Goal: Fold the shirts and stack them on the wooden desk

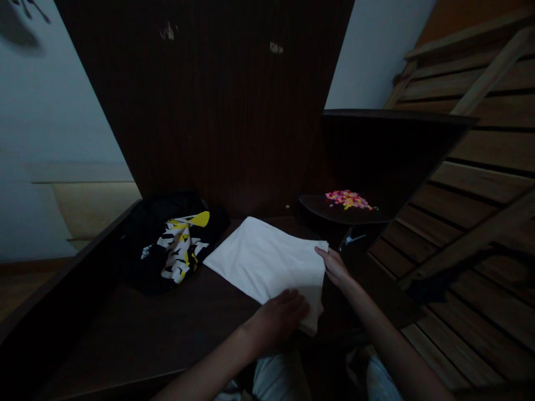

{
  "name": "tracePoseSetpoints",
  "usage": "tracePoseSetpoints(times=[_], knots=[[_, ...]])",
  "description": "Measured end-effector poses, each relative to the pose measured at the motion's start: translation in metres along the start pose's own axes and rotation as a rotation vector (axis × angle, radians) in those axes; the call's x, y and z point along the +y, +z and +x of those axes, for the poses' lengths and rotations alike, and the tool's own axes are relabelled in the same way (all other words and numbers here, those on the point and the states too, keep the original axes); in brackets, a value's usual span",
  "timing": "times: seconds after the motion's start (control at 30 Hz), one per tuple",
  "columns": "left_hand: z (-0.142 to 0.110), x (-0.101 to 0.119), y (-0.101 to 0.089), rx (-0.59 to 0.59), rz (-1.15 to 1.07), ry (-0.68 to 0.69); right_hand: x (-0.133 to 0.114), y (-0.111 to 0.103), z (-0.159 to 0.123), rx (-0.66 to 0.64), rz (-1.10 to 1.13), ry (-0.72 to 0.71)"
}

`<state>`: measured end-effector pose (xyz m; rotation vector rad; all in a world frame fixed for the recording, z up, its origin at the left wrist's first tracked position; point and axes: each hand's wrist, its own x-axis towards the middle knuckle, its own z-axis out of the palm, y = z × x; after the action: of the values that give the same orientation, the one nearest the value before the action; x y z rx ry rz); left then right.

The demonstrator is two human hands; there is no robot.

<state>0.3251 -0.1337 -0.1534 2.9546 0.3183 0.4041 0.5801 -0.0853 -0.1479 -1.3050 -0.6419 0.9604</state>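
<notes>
A folded white cloth (267,256) lies on the dark wooden desk (200,317), its layers showing at the near right edge. My right hand (333,265) pinches its far right corner between thumb and fingers. Across the near edge of the cloth rests my left hand (286,313), palm down with the fingers stretched out; it looks slightly blurred. Left of the cloth sits a bunched black garment (154,267) with a white and yellow print.
Small pink, red and yellow pieces (348,199) are heaped on a rounded corner shelf (313,207) at right. A dark panel (217,111) rises behind the desk. A raised side board (75,289) bounds the left. Wooden slats (480,184) stand at far right.
</notes>
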Motion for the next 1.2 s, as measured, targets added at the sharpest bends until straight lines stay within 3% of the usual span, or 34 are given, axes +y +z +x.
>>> tracePoseSetpoints(times=[0.13, 0.33, 0.47, 0.57, 0.7, 0.87, 1.0, 1.2], knots=[[-0.012, -0.017, -0.022, -0.027, -0.017, -0.097, 0.002, -0.003, 0.004, -0.007, -0.023, -0.004], [-0.044, -0.065, -0.057, -0.128, 0.052, -0.293, 0.0, -0.004, 0.002, -0.001, 0.016, 0.026], [-0.068, -0.093, -0.061, -0.174, 0.104, -0.439, -0.006, -0.004, 0.006, -0.033, -0.003, 0.04], [-0.083, -0.105, -0.052, -0.133, 0.126, -0.452, -0.012, -0.008, 0.015, -0.04, -0.026, 0.045], [-0.094, -0.109, -0.044, -0.068, 0.128, -0.416, -0.029, -0.015, 0.033, -0.086, -0.187, 0.085], [-0.097, -0.106, -0.048, -0.067, 0.106, -0.385, -0.06, -0.007, 0.06, -0.353, -0.613, 0.147], [-0.096, -0.103, -0.051, -0.099, 0.083, -0.408, -0.073, 0.019, 0.076, -0.513, -0.805, 0.158], [-0.095, -0.096, -0.051, -0.06, 0.054, -0.448, -0.064, 0.065, 0.093, -0.515, -0.798, 0.202]])
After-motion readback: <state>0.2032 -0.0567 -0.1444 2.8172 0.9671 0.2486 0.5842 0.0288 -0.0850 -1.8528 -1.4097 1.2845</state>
